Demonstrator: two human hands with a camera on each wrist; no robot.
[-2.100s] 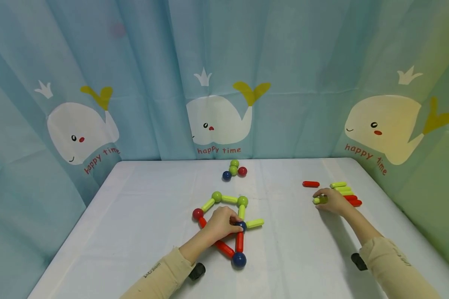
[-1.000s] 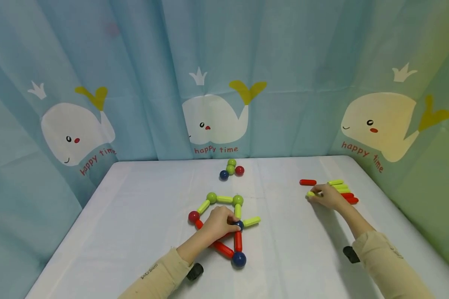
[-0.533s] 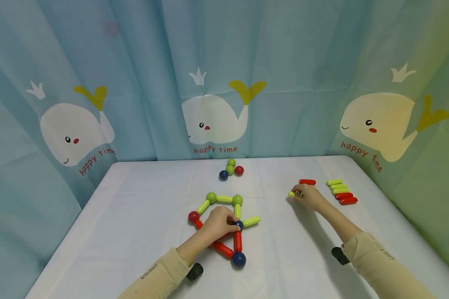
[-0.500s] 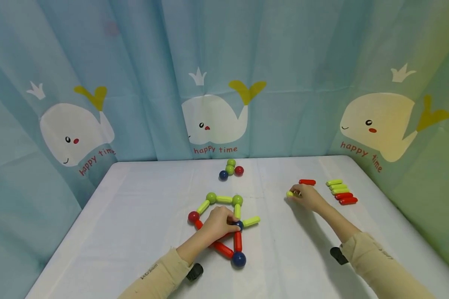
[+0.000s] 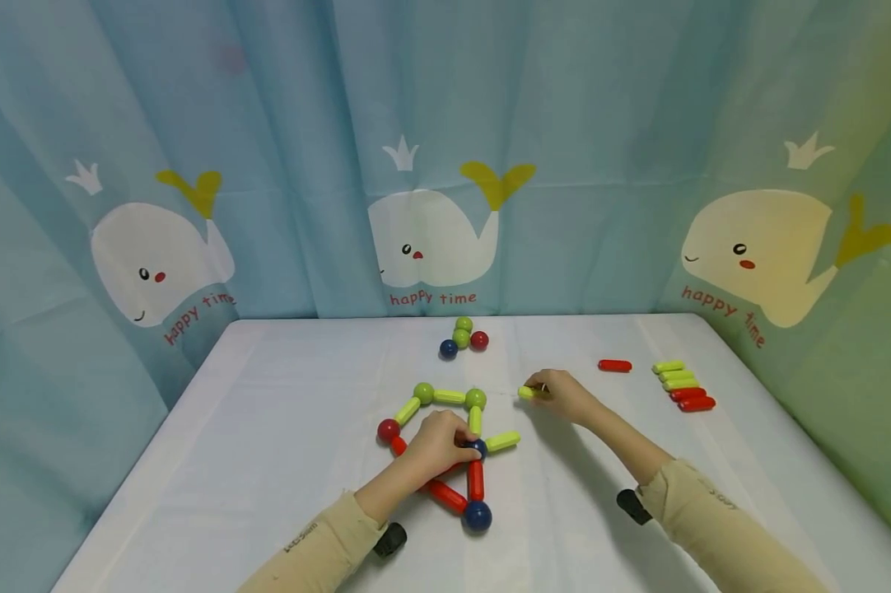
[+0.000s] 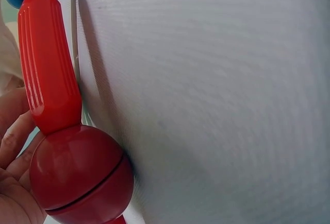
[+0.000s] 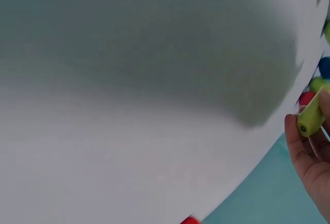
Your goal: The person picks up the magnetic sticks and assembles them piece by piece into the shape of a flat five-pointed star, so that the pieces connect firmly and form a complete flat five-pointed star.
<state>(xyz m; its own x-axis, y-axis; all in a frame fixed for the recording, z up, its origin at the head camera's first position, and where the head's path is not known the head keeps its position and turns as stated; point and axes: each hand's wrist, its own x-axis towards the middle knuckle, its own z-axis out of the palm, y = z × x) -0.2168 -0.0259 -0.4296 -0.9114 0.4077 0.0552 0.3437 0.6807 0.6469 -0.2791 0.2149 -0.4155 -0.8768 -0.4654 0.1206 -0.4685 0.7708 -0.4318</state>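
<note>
ball-and-rod frame (image 5: 476,480) and green rod (image 5: 526,393), each held in a pinch

the frame is laid on a white table (image 5: 268,412). its right-hand blue ball (image 5: 478,449) is pinched between the thumb and forefinger of the left hand (image 5: 434,445), by which the red rods (image 5: 447,496) are partly hidden. two green balls (image 5: 475,399) are set at the far corners, a red ball (image 5: 389,430) at the left and a second blue ball (image 5: 478,516) at the near corner. from the pinched ball, a side rod (image 5: 503,442) is pointed right, its outer end unattached. the green rod is pinched at the fingertips of the right hand (image 5: 567,397), to the right of the frame, apart from it. four loose balls (image 5: 461,338) are grouped near the far edge; six loose rods (image 5: 615,365) are laid at far right.
</note>
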